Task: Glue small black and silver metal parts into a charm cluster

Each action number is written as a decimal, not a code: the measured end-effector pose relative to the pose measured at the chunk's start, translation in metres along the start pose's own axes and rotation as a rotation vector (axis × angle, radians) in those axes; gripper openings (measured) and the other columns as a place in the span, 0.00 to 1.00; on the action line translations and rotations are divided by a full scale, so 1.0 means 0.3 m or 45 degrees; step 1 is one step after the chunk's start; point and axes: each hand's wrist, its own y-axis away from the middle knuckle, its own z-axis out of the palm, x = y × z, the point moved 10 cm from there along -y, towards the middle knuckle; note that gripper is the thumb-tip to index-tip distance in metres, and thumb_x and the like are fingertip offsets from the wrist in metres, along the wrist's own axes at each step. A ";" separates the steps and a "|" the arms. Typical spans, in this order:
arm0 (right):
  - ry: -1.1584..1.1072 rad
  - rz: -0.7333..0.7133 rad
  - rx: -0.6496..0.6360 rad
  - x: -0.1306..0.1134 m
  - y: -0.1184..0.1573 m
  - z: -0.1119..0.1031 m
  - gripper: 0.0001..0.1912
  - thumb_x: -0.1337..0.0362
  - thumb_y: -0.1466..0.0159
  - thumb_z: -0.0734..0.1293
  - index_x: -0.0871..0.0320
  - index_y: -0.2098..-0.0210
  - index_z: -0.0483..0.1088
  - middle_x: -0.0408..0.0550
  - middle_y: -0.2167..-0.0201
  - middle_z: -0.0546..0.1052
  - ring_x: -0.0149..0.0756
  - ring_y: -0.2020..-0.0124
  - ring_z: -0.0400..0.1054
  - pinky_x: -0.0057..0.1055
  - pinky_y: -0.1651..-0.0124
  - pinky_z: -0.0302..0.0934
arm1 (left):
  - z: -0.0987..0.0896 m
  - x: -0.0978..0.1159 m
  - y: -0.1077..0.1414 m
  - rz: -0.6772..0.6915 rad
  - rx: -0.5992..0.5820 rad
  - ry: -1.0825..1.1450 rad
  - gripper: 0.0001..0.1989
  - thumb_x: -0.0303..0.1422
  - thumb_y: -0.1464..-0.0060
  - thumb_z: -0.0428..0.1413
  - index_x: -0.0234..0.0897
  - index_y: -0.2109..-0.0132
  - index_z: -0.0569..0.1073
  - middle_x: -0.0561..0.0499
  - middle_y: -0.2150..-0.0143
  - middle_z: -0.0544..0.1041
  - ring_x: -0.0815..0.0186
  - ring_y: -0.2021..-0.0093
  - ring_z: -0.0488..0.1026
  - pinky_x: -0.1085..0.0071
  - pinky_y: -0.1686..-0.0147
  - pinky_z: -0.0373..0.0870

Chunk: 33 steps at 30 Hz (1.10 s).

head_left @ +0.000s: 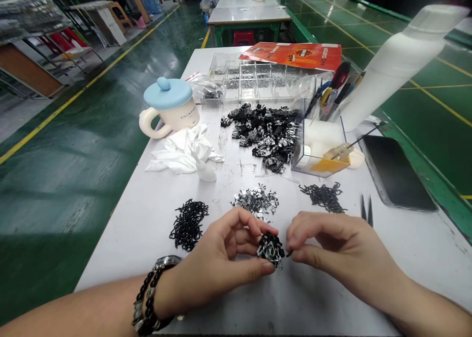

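My left hand point(221, 258) pinches a tangled clump of small black and silver metal clips point(271, 249) between thumb and fingers. My right hand point(339, 248) sits just right of the clump, with a small black piece point(289, 253) showing at its pinched fingertips. Three small piles of linked parts lie just beyond my hands on the white table point(121, 238): a black pile point(189, 225) on the left, a silver pile point(256, 202) in the middle, and a black pile point(323, 197) on the right. A larger black and silver heap point(263, 135) lies farther back.
Black tweezers point(367, 210) and a dark phone point(394, 172) lie at the right. Farther back stand a clear compartment box point(250, 79), a clear tool holder point(317, 145), a white bottle point(398, 57), a blue-lidded mug point(171, 106) and crumpled white gloves point(184, 153).
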 end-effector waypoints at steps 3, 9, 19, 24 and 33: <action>0.023 -0.062 -0.069 -0.016 0.000 0.021 0.03 0.69 0.45 0.70 0.56 0.72 0.71 0.42 0.71 0.73 0.29 0.67 0.68 0.28 0.62 0.63 | 0.009 -0.006 -0.002 -0.018 -0.025 0.072 0.16 0.24 0.52 0.61 0.36 0.63 0.61 0.48 0.52 0.72 0.69 0.55 0.73 0.74 0.55 0.70; 0.113 -0.033 -0.064 -0.019 -0.002 0.016 0.03 0.68 0.45 0.71 0.56 0.72 0.72 0.42 0.70 0.70 0.29 0.67 0.66 0.28 0.61 0.60 | 0.015 -0.011 -0.006 -0.035 -0.032 0.093 0.16 0.23 0.52 0.61 0.36 0.62 0.61 0.49 0.53 0.72 0.71 0.55 0.73 0.74 0.55 0.69; 0.266 -0.162 -0.063 -0.035 0.005 0.014 0.03 0.65 0.40 0.67 0.50 0.67 0.73 0.39 0.68 0.67 0.25 0.65 0.63 0.26 0.60 0.58 | 0.011 -0.016 -0.005 -0.039 -0.028 0.142 0.17 0.21 0.53 0.62 0.36 0.62 0.62 0.50 0.54 0.73 0.73 0.56 0.73 0.79 0.58 0.70; 0.256 -0.199 -0.048 -0.039 0.004 0.020 0.03 0.65 0.40 0.67 0.49 0.67 0.72 0.38 0.69 0.67 0.23 0.65 0.63 0.24 0.61 0.58 | 0.008 -0.014 -0.008 -0.052 -0.017 0.166 0.16 0.21 0.53 0.62 0.35 0.62 0.62 0.51 0.55 0.73 0.76 0.59 0.72 0.84 0.63 0.69; 0.272 -0.258 -0.051 -0.052 0.008 0.024 0.03 0.66 0.40 0.68 0.51 0.67 0.73 0.39 0.69 0.68 0.24 0.66 0.64 0.24 0.63 0.60 | 0.002 -0.031 -0.010 -0.103 0.002 0.202 0.17 0.21 0.54 0.63 0.35 0.62 0.62 0.51 0.56 0.73 0.76 0.61 0.73 0.85 0.66 0.70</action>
